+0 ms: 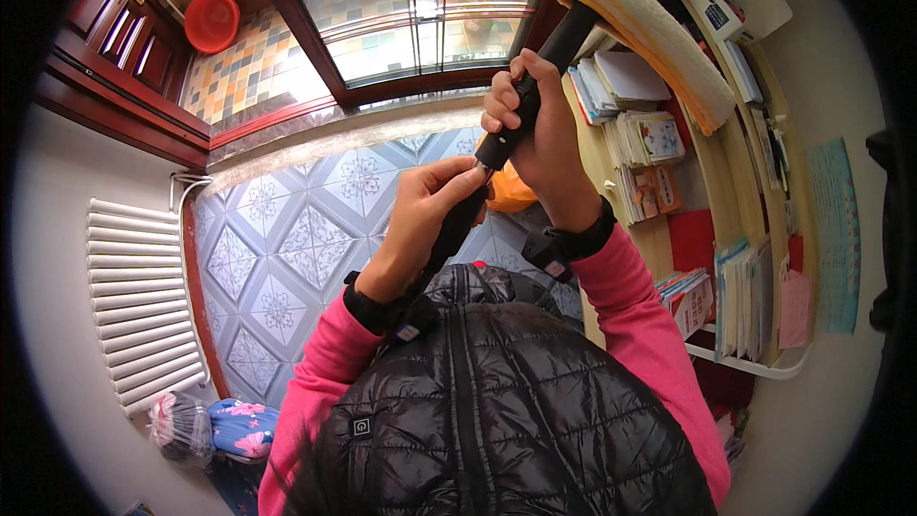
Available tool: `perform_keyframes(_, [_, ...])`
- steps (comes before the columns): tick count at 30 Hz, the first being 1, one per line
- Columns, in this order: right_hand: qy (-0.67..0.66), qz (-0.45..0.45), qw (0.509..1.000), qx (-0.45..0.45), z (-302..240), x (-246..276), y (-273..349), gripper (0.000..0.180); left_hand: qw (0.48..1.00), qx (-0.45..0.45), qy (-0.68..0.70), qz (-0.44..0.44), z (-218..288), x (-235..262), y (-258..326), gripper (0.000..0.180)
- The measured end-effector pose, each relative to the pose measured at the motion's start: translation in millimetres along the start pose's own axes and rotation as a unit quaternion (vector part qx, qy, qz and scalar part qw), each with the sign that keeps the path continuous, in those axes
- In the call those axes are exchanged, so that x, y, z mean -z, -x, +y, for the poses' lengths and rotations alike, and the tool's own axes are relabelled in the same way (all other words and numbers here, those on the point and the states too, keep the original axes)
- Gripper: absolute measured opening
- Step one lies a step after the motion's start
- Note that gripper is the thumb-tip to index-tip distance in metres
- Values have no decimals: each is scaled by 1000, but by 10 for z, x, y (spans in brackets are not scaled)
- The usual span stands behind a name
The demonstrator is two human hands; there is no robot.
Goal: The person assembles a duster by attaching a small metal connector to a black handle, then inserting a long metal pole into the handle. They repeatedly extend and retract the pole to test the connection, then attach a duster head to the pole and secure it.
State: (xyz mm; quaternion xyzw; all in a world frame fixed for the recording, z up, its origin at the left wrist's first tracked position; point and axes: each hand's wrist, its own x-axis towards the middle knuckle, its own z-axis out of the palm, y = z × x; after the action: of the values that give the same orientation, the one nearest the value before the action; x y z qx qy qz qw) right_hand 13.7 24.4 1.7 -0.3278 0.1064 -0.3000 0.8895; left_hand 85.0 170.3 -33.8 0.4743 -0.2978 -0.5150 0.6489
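Note:
A mop with a black pole [565,41] slants across the middle of the view. Its upper end reaches a long white fluffy pad [635,14] with orange-yellow edges, which curves across the top right. My right hand [549,129] is closed round the pole's upper section. Just below it, a bit of silvery metal shows where two black sections meet. At that joint my left hand [417,210] is closed, thumb and fingers pinching the lower section. The pole's lower end runs down along my left wrist, against my black jacket [497,392], and cannot be made out.
On the right stands a wooden shelf [592,134] packed with books and papers. A white radiator [143,306] is fixed to the left wall, with a flower-patterned blue item [244,425] below it. An orange object [513,193] lies behind my hands. Glass doors [420,19] stand ahead.

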Motion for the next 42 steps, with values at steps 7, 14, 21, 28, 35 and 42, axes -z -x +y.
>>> perform_keyframes(7, [6, 47, 999, 5, -19, -80, 19, 28, 1000, -1, -7, 6, 24, -22, 16, 26])
perform_keyframes(14, [32, 29, 999, 23, 11, -131, 75, 29, 999, -11, -41, 30, 55, -80, 66, 26])
perform_keyframes(21, [59, -24, 996, 64, 89, -76, 142, 22, 997, -14, -59, 52, 44, -121, 122, 24])
perform_keyframes(28, [107, -64, 989, 77, 144, 89, 101, 21, 999, 21, 10, 36, -37, -28, 95, 23])
perform_keyframes(35, [175, -71, 980, 63, -9, -41, -148, 25, 997, 17, 76, 16, 206, 86, -70, 22])
perform_keyframes(42, [138, -69, 988, 10, -357, -268, -1156, 24, 972, 10, 225, -60, 632, 207, -822, 26])
